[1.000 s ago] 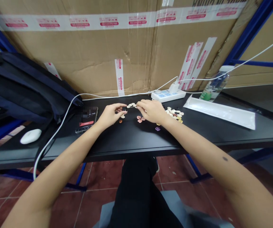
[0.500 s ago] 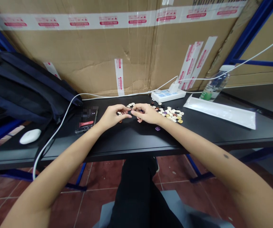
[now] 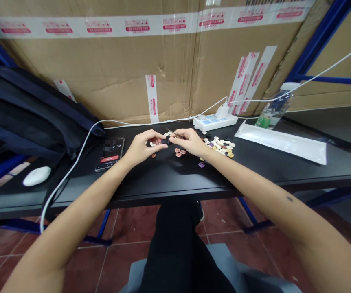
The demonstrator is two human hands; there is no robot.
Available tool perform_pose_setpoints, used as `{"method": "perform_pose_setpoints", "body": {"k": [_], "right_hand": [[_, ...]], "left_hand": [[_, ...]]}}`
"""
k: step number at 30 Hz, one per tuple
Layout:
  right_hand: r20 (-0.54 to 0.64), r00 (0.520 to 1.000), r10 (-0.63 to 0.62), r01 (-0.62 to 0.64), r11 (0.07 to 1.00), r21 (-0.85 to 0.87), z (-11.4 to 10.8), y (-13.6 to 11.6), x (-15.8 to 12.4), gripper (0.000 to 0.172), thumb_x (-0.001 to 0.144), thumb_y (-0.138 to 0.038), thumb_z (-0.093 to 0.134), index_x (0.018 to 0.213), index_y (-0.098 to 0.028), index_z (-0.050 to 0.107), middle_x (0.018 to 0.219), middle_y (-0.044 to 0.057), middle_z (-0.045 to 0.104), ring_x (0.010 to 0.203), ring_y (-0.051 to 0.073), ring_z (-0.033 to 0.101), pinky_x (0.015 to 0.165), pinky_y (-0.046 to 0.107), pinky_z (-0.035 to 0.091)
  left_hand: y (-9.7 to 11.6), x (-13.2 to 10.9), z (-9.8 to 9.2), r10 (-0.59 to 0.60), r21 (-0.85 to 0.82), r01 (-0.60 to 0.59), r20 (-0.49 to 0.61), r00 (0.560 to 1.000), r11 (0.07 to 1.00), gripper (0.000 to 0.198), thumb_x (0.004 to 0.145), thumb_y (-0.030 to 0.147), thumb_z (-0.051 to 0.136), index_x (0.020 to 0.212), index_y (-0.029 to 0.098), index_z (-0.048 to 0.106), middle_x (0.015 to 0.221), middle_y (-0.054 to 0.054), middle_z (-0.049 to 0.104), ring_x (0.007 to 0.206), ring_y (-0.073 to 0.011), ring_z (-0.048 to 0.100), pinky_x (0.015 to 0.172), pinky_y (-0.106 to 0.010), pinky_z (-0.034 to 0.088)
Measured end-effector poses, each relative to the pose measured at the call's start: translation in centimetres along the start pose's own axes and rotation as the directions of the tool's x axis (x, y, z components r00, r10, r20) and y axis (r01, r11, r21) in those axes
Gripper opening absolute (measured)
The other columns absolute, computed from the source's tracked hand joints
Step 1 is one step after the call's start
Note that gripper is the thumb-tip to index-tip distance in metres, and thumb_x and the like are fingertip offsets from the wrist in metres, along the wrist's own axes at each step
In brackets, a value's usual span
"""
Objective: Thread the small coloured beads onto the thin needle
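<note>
My left hand (image 3: 141,145) is closed in a pinch, thumb and forefinger on a small black piece (image 3: 166,141) that looks like one or more black buttons. Facing it, my right hand (image 3: 190,142) grips a thin dark stick-like tool (image 3: 170,131), which slants up to the left; its exact kind is unclear. Pink buttons (image 3: 179,152) lie on the table below and between the hands. Cream buttons (image 3: 152,143) show partly behind my left fingers. Right of my right hand spreads a pile of cream, yellow and brown buttons (image 3: 222,145), with a purple button (image 3: 201,165) in front.
On the black table (image 3: 163,179), a phone (image 3: 110,154) and a white mouse-like case (image 3: 37,176) lie left, beside a dark backpack (image 3: 31,110). A white power strip (image 3: 215,121), white packet (image 3: 281,142) and bottle (image 3: 275,106) stand right. A white cable (image 3: 85,142) crosses the table.
My hands have drawn slightly apart, and the thin dark tool now shows more clearly above my right fingers. More of the pink buttons is uncovered. The view has shifted a little.
</note>
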State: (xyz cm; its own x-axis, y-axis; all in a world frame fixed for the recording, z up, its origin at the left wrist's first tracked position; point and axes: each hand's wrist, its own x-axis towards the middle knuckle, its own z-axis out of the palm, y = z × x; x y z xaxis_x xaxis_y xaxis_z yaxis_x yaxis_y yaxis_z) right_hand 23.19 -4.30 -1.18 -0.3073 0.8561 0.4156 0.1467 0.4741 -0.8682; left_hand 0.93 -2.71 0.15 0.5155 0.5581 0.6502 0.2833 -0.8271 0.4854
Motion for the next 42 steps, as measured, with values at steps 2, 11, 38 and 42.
{"method": "perform_pose_setpoints", "body": {"k": [2,11,38,42], "right_hand": [[-0.061,0.995,-0.083,0.077,0.993,-0.091,-0.2,0.3,0.2,0.03,0.085,-0.047,0.065,0.075,-0.019,0.061,0.068,-0.001,0.055,0.062,0.014,0.049,0.06,0.03,0.044],[-0.088,0.995,-0.041,-0.02,0.801,-0.598,-0.6,-0.7,-0.6,0.017,0.086,-0.033,0.062,0.084,-0.019,0.071,0.065,-0.002,0.058,0.064,0.014,0.052,0.063,0.028,0.032],[0.259,0.964,-0.059,0.219,0.728,-0.65,0.0,-0.2,-0.9,0.016,0.087,-0.032,0.068,0.098,-0.021,0.073,0.07,-0.003,0.059,0.063,0.012,0.049,0.064,0.026,0.029],[0.274,0.959,-0.066,0.235,0.726,-0.646,0.2,0.0,-0.8,0.02,0.09,-0.039,0.067,0.101,-0.023,0.074,0.075,-0.002,0.062,0.066,0.013,0.052,0.065,0.026,0.03]], "left_hand": [[-0.2,0.2,-0.4,0.035,0.062,-0.037,0.03,0.999,0.997,0.033,0.082,0.045,0.083,0.1,0.017,0.075,0.087,-0.004,0.068,0.078,-0.0159,0.063,0.077,-0.031,0.054],[-2.0,0.1,-1.7,-0.084,0.105,0.044,0.412,0.907,0.994,0.032,0.083,0.049,0.079,0.106,0.027,0.081,0.11,-0.006,0.059,0.106,-0.023,0.06,0.099,-0.04,0.051],[-1.0,0.9,-4.1,-0.25,0.144,0.204,0.569,0.783,0.968,0.02,0.082,0.029,0.07,0.095,0.019,0.08,0.08,-0.004,0.077,0.07,-0.0156,0.067,0.066,-0.024,0.051],[-0.6,0.9,-4.4,-0.262,0.116,0.239,0.572,0.778,0.964,0.02,0.084,0.032,0.068,0.095,0.019,0.079,0.076,-0.004,0.075,0.068,-0.016,0.068,0.064,-0.025,0.052]]}}
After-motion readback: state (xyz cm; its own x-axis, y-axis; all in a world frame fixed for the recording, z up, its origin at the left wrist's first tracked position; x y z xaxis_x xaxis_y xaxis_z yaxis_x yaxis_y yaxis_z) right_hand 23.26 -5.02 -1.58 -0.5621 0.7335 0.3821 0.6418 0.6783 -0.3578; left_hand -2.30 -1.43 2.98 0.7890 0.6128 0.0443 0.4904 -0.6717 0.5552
